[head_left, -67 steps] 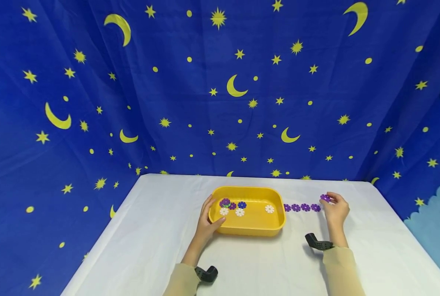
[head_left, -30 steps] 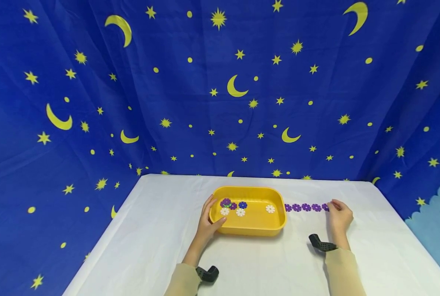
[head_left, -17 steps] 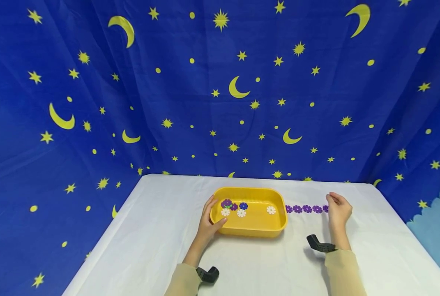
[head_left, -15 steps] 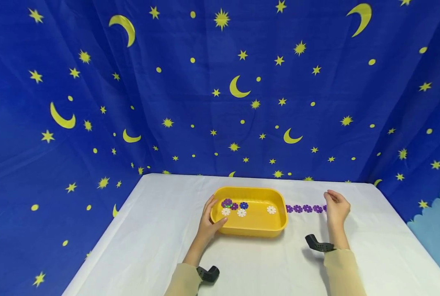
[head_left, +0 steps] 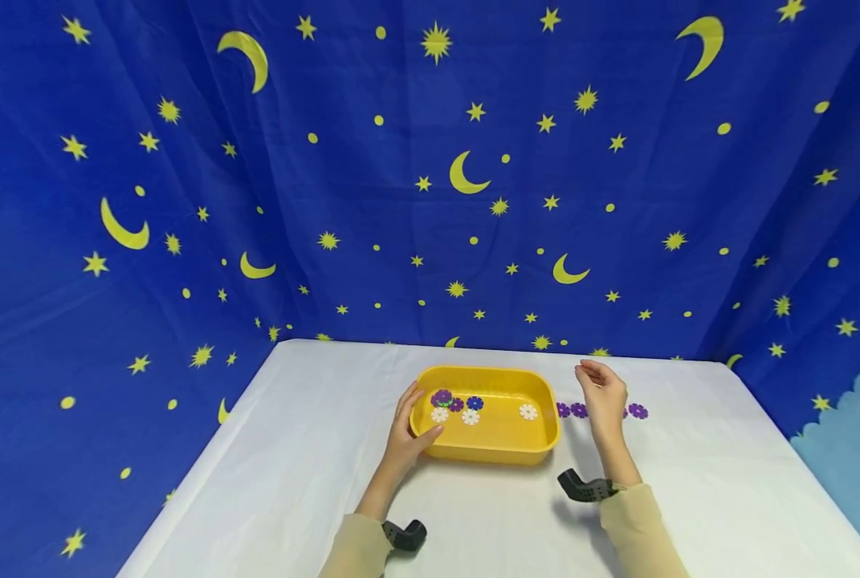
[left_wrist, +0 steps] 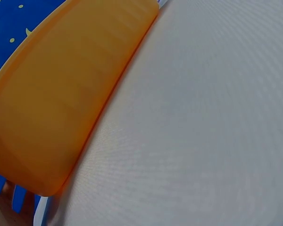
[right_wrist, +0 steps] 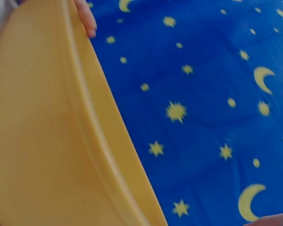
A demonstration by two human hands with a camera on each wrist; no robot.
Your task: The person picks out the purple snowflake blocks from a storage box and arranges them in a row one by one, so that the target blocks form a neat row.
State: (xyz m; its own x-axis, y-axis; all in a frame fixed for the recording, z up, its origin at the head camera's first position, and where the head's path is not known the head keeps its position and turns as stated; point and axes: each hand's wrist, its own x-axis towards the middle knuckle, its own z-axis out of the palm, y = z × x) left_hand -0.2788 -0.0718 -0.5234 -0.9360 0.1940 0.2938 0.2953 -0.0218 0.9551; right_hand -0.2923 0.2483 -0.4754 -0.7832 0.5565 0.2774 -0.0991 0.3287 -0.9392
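My left hand (head_left: 401, 441) grips the left end of a yellow plastic tub (head_left: 502, 455), thumb over its near rim and fingers along the outer wall. Inside lie several flower-shaped plastic discs: a white disc (head_left: 527, 412) at the right, a blue disc (head_left: 475, 403), two more white ones and a small purple pile (head_left: 442, 397) at the left. My right hand (head_left: 606, 405) hovers over a row of purple discs (head_left: 638, 411), fingers loosely bent, with nothing visible in it. Its forearm and hand hide the middle of that row. In the right wrist view only a fingertip (right_wrist: 276, 220) shows.
A white cloth covers the table (head_left: 292, 474). Dark blue curtains (head_left: 372, 185) with yellow moons and stars stand behind and at the sides. A black wrist camera (head_left: 584, 486) sits on the right forearm, another black camera (head_left: 406, 535) on the left.
My right hand has laid a purple disc at the row's right end, let it go, lifted and moved left toward the tub. The left hand has kept its hold on the tub.
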